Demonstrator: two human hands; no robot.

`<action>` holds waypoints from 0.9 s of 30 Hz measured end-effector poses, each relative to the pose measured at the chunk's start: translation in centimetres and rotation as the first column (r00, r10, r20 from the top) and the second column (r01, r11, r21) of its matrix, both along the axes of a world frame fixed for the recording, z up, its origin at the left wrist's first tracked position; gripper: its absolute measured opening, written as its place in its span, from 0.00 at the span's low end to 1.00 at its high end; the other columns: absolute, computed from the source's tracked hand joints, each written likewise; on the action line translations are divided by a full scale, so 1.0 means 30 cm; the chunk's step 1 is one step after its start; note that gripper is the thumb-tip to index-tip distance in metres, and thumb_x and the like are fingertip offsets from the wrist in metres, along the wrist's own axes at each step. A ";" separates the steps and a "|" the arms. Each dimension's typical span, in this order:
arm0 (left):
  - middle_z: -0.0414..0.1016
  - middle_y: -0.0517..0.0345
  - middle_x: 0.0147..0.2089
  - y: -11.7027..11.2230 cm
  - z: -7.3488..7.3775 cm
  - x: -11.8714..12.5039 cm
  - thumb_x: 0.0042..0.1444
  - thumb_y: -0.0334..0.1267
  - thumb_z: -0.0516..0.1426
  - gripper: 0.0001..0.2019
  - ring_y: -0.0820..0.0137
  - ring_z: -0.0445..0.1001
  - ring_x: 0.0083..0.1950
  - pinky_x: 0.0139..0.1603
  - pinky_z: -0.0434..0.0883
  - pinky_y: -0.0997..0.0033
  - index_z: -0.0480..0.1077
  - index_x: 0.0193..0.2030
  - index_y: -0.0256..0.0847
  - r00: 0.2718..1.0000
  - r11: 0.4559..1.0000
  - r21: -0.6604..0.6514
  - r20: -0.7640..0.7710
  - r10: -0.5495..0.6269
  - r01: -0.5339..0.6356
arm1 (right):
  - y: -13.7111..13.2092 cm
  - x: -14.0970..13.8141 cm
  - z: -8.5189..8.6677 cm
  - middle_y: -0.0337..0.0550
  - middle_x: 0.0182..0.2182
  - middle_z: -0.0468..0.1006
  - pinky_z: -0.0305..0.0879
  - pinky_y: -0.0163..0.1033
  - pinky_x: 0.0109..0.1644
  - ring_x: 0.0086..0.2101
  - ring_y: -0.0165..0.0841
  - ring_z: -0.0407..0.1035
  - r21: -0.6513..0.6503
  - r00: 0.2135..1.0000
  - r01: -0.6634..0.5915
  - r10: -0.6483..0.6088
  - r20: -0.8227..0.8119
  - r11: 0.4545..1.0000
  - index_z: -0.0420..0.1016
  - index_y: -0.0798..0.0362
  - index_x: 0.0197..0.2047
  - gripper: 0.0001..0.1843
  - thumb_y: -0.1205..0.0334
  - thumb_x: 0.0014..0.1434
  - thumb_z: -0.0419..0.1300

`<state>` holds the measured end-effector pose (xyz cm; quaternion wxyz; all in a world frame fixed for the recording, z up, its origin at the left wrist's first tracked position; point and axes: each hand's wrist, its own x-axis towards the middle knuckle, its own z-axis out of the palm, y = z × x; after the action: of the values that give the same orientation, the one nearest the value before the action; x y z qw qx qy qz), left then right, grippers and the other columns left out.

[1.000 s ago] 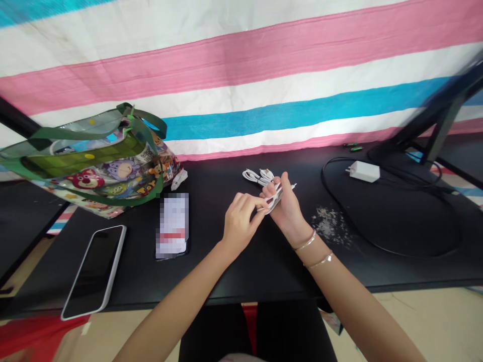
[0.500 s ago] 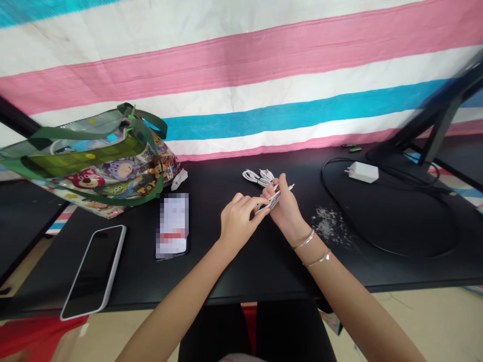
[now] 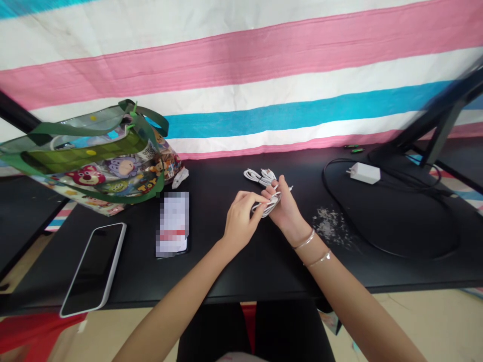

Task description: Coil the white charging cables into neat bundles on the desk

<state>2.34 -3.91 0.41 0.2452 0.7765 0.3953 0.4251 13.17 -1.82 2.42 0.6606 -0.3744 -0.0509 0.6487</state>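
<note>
White USB cable (image 3: 268, 205) lay looped across the right hand (image 3: 286, 208), its fingers (image 3: 277, 187) curled narrowly around the coils, while the left hand (image 3: 240, 221) pinched the same bundle from the side with its fingertips (image 3: 261, 197). Further coils (image 3: 259, 176) rested on the black desk (image 3: 264, 271) just beyond the fingers (a white charger (image 3: 363, 173) sat well to their right).
</note>
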 end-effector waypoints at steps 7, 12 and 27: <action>0.78 0.55 0.40 -0.002 -0.001 0.000 0.61 0.33 0.52 0.06 0.67 0.72 0.45 0.48 0.70 0.66 0.69 0.34 0.43 0.992 0.997 -0.050 0.117 -0.046 0.053 | -0.010 0.003 0.026 0.26 0.09 0.53 0.51 0.25 0.15 0.11 0.21 0.51 -0.041 0.995 -0.024 0.020 -0.099 0.999 0.53 0.51 0.19 0.23 0.54 0.61 0.55; 0.77 0.54 0.41 -0.001 -0.006 0.002 0.61 0.33 0.52 0.06 0.66 0.72 0.47 0.50 0.70 0.65 0.69 0.35 0.42 0.990 0.997 -0.033 0.130 -0.060 0.065 | -0.016 0.002 0.046 0.28 0.08 0.52 0.51 0.24 0.15 0.11 0.21 0.50 -0.094 0.981 -0.008 -0.011 -0.196 0.996 0.53 0.51 0.18 0.23 0.58 0.65 0.45; 0.78 0.52 0.47 0.009 -0.021 -0.002 0.62 0.35 0.52 0.06 0.64 0.68 0.55 0.56 0.68 0.60 0.70 0.38 0.42 0.989 0.990 0.041 0.067 -0.134 0.132 | -0.007 0.034 0.006 0.30 0.13 0.57 0.62 0.28 0.22 0.16 0.24 0.58 0.113 0.984 -0.045 0.064 -0.168 0.993 0.57 0.51 0.20 0.18 0.59 0.59 0.55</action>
<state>2.28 -3.65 -0.22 0.2726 0.7900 0.3262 0.4417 14.19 -2.03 2.59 0.6639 -0.2791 -0.0394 0.6927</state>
